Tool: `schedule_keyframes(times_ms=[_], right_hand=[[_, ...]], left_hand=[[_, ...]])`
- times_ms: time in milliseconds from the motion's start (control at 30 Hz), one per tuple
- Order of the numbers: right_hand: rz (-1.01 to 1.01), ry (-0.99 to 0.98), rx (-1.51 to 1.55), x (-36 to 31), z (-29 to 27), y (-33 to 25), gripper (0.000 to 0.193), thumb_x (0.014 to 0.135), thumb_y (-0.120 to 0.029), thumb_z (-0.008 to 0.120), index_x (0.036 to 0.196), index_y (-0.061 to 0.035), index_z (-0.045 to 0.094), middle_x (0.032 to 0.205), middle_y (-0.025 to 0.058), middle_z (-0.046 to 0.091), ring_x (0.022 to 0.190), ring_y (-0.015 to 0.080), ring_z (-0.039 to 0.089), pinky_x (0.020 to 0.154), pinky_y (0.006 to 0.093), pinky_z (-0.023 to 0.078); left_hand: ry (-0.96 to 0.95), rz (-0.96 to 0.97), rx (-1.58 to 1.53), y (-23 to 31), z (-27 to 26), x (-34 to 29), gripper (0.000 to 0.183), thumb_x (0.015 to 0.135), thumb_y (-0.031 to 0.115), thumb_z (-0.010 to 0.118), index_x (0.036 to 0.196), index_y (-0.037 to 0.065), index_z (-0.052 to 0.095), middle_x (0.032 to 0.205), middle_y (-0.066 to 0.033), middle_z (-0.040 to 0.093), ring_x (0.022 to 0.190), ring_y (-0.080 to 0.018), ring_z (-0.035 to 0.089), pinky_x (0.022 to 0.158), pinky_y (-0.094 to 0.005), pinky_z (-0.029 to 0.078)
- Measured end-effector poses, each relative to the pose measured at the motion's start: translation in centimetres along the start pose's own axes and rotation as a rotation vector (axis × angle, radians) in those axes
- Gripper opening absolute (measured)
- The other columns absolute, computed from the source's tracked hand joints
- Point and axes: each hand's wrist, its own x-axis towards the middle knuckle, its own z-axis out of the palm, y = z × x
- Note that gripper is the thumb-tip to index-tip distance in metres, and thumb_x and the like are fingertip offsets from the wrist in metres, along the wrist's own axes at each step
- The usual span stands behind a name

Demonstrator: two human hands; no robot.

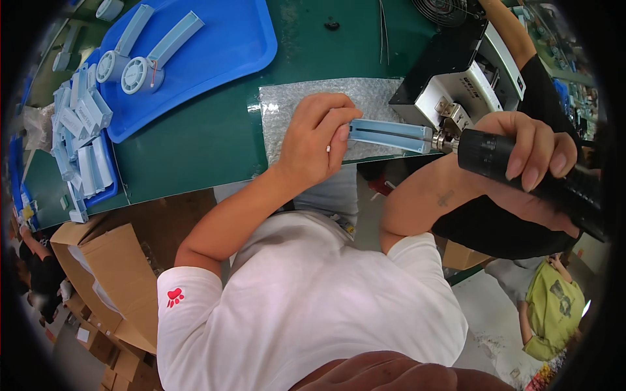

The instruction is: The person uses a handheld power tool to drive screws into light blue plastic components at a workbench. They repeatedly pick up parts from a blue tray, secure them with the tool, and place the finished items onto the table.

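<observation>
From here I see the left hand (315, 138) pinching the pale-blue handle (391, 141) over bubble wrap (279, 124) at the near edge of the bench (169, 166), seemingly steadying it, while the right hand (527, 144) curls its fingers round the black driver (482, 150), presumably for aim.

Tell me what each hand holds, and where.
Left hand: light-blue part, by its left end. Right hand: black cylindrical tool, around its body.
</observation>
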Motion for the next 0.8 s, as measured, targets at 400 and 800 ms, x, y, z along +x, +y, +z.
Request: schedule_keyframes(times_ms=[400, 800], right_hand=[[-0.208, 0.37, -0.394, 2.1, 3.7, -2.0, 0.059, 0.084, -0.053, 0.063, 0.101, 0.0025, 0.056, 0.098, 0.0191, 0.062, 0.067, 0.0258, 0.062, 0.056, 0.0358, 0.053], [-0.194, 0.185, -0.034, 4.4, 1.3, -3.1, 0.038, 0.064, -0.005, 0.091, 0.079, -0.0011, 0.056, 0.079, 0.0076, 0.056, 0.049, 0.0135, 0.066, 0.045, 0.0197, 0.062]], left_hand=[[-0.317, -0.128, 0.059, 1.4, -4.1, 4.3, 0.019, 0.099, 0.006, 0.052, 0.108, -0.001, 0.067, 0.105, -0.0162, 0.065, 0.094, -0.0341, 0.061, 0.086, -0.0408, 0.05], [-0.227, -0.432, 0.946, -26.4, -10.8, 34.0, 0.038, 0.101, 0.031, 0.048, 0.122, 0.005, 0.064, 0.119, -0.0219, 0.065, 0.115, -0.0438, 0.059, 0.102, -0.0507, 0.048]])
